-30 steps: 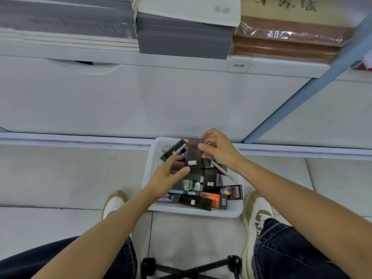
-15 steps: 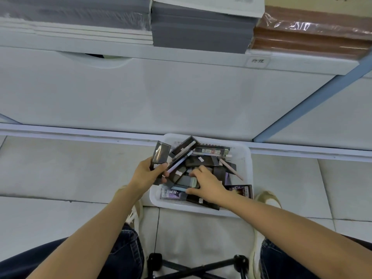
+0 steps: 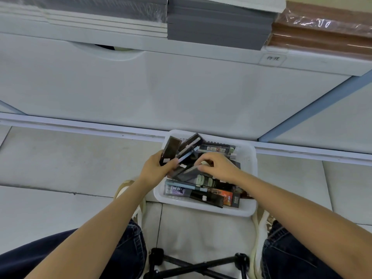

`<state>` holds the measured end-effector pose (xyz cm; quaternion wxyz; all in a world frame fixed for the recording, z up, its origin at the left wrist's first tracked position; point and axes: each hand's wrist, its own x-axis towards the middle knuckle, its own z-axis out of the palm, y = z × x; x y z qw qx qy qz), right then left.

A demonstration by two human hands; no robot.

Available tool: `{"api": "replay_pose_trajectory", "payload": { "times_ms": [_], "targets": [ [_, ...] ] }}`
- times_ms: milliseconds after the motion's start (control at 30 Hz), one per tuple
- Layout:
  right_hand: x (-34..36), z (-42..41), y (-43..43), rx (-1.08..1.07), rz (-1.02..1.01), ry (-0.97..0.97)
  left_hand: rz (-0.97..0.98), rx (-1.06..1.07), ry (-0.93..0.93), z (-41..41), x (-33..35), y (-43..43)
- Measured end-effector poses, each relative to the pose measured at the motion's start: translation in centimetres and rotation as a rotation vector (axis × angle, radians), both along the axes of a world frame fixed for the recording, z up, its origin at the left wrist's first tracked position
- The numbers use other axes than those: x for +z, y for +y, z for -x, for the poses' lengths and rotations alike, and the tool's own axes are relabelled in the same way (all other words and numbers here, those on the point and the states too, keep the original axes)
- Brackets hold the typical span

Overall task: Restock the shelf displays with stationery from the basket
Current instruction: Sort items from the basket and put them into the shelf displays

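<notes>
White basket [image 3: 248,211] sits on the tiled floor [image 3: 60,168] between my shoes, its far rim close against the base rail of the shelf unit [image 3: 181,87]. My left hand [image 3: 156,169] is over the basket's left rim, grip clamped on a fan of dark stationery packs [image 3: 170,151] with a pale blue pen [image 3: 186,156] among them, sticking up and away toward the far side. My right hand [image 3: 218,167] is over the basket middle, fingers pinched together on a grey flat pack [image 3: 188,172] lying on the pile. More packs fill the near part of the basket: a purple-printed one [image 3: 178,191] near left, a black box [image 3: 207,198], an orange one [image 3: 224,197]. Open floor left of the basket, less on the right. Stacked grey pads [image 3: 217,27] and brown wrapped stacks [image 3: 322,35] on the shelf above, far side. Black stool legs [image 3: 197,266] at the near edge between my knees
</notes>
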<state>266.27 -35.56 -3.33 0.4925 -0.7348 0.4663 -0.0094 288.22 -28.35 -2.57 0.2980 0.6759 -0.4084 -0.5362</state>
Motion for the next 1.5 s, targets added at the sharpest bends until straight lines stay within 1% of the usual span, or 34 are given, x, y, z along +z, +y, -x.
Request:
{"api": "replay_pose_trajectory", "payload": {
  "times_ms": [67,133,200,267,300,333,367,467,567,600,733,900,1000,1067,1100,1200,1333,1433,1500],
  "targets": [
    [1.5,0.2,-0.8,0.064,-0.044,-0.043,0.031,-0.093,-0.052,0.7,0.4,-0.4],
    [2.3,-0.1,-0.8,0.065,-0.084,-0.106,0.002,-0.207,-0.037,1.5,0.7,-0.6],
    [2.4,-0.6,-0.3,-0.015,-0.124,-0.177,-0.051,-0.25,0.04,2.1,0.9,-0.3],
    [2.1,-0.8,0.2,-0.141,-0.162,-0.242,-0.114,-0.2,0.126,2.1,0.9,0.1],
    [1.9,-0.7,0.5,-0.199,-0.181,-0.245,-0.145,-0.176,0.148,1.8,0.9,0.3],
    [1.6,-0.5,0.7,-0.221,-0.183,-0.199,-0.169,-0.156,0.159,1.5,1.0,0.5],
    [1.2,-0.3,1.0,-0.193,-0.166,-0.113,-0.186,-0.13,0.162,1.1,1.0,0.7],
    [-0.7,-0.3,3.4,0.013,-0.117,0.109,-0.193,-0.056,0.138,0.1,0.9,0.9],
    [-2.3,-1.4,5.5,0.189,0.072,0.258,-0.179,-0.035,0.119,-0.2,0.7,1.0],
    [-2.6,-1.6,5.7,0.206,0.111,0.277,-0.182,-0.028,0.122,-0.3,0.6,1.0],
    [-3.1,-1.4,5.4,0.124,0.033,0.212,-0.195,-0.05,0.11,-0.3,0.2,1.1],
    [-2.3,-0.4,3.8,0.117,0.048,0.17,-0.18,-0.053,0.104,-0.3,0.0,0.8],
    [0.0,0.4,0.7,0.084,0.027,0.101,-0.149,-0.058,0.076,0.3,0.5,0.1],
    [2.3,0.6,-1.1,0.047,-0.005,0.017,-0.144,-0.053,0.106,0.8,1.2,-0.5],
    [3.4,0.6,-2.0,0.009,-0.017,-0.042,-0.144,-0.06,0.16,1.0,1.7,-0.7],
    [6.8,0.1,-4.2,-0.135,-0.046,-0.236,-0.121,-0.089,0.402,1.5,3.8,-1.6],
    [12.1,-0.5,-5.6,-0.257,-0.074,-0.501,0.027,-0.038,0.49,1.8,7.9,-3.3],
    [17.0,-0.6,-5.8,-0.218,-0.032,-0.681,0.118,-0.039,0.525,1.6,12.0,-4.4],
    [20.7,-0.6,-5.9,-0.173,0.029,-0.731,0.172,-0.084,0.541,1.5,15.1,-4.9]
  ]
}}
